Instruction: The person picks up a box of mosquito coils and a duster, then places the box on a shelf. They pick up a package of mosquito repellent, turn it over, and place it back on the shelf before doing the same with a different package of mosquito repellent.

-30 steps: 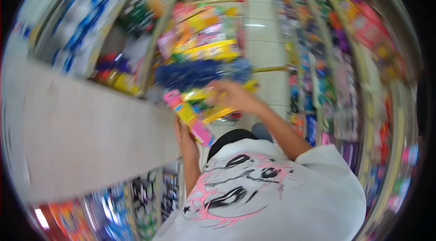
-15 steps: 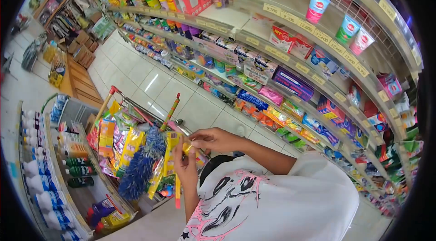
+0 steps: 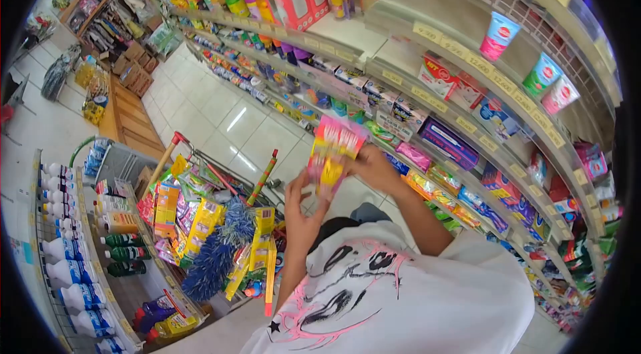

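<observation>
Glossy, smooth floor tiles [image 3: 207, 134]; matt white cloth shirt [image 3: 400, 287]; rough, shaggy blue duster [image 3: 210, 264]; brown wooden cabinet [image 3: 133, 120].

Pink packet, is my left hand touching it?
Touching. The head view shows it: the fingers of your left hand lie against the lower part of the pink packet, with no gap.

left hand [image 3: 304, 206] + right hand [image 3: 375, 168] on packet [image 3: 337, 146] | duster [image 3: 212, 254] in cart [image 3: 221, 179] | 3 tubes [image 3: 542, 74] shelved

Open room: tiled floor [image 3: 214, 124] between loaded cart [image 3: 220, 175] and shelving [image 3: 461, 54]; also upper shelf [image 3: 431, 10] beside blue-and-pink tube [image 3: 499, 36]. Obstacles: striped stick [image 3: 263, 179] jutting up, blue duster [image 3: 212, 260].
</observation>
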`<state>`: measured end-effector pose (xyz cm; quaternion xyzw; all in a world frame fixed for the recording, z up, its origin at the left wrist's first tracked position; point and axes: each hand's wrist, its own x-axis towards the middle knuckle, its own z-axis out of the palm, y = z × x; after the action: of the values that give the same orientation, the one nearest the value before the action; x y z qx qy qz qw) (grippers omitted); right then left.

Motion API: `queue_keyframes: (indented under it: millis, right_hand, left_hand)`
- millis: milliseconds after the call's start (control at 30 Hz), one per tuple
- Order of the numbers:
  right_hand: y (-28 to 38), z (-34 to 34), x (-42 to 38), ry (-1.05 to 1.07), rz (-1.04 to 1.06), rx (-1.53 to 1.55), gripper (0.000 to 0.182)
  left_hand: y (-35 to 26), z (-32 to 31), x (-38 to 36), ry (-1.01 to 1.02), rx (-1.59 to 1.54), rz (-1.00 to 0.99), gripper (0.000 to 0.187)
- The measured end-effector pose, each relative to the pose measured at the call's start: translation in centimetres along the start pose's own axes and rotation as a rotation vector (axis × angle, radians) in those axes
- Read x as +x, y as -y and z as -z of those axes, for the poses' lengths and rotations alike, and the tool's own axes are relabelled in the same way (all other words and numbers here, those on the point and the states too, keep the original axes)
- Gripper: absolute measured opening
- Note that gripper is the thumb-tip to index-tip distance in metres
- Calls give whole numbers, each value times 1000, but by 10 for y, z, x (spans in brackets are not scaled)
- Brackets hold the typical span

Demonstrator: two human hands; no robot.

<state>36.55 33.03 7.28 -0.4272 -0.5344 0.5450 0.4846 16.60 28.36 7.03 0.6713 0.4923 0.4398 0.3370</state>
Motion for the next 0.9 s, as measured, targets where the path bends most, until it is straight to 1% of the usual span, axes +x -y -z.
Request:
queue_keyframes:
  millis: [100,133,200,300,467,533,633,700,767,833,867,900]
  right_hand:
    - [41,22,43,-82,-25,103,33]
    - [47,30,61,-70,-23,104,33]
    - [57,42,90,-138,38,39,33]
    - [73,50,115,-139,67,67,34]
    - [75,63,138,-139,70,79,30]
    - [75,67,141,-150,76,60,28]
    - [70,70,148,-192,89,36,24]
    - [69,69,157,-232,165,-28,24]
    - [72,67,169,-256,184,-36,26]
    - [77,60,186,-331,326,16,28]
    - [76,57,196,-350,401,16,34]
    - [81,58,204,-368,415,7,34]
  left_hand:
    - [-1,0,31,-53,-67,55,69]
    - [-3,0,43,-72,-64,55,68]
    - [-4,-2,67,-89,-77,64,68]
    - [0,-13,97,-98,-105,67,70]
    - [9,-41,139,-103,-112,36,78]
    - [11,-50,152,-81,-148,24,85]
    - [11,-63,174,-50,-124,-19,86]
    - [17,-71,194,-51,-135,-47,85]
    - [23,-74,218,-41,-141,-78,84]
    - [28,-73,249,-80,-139,-116,81]
    - [27,-72,266,-81,-139,-123,81]
    - [24,-69,284,-68,-149,-141,81]
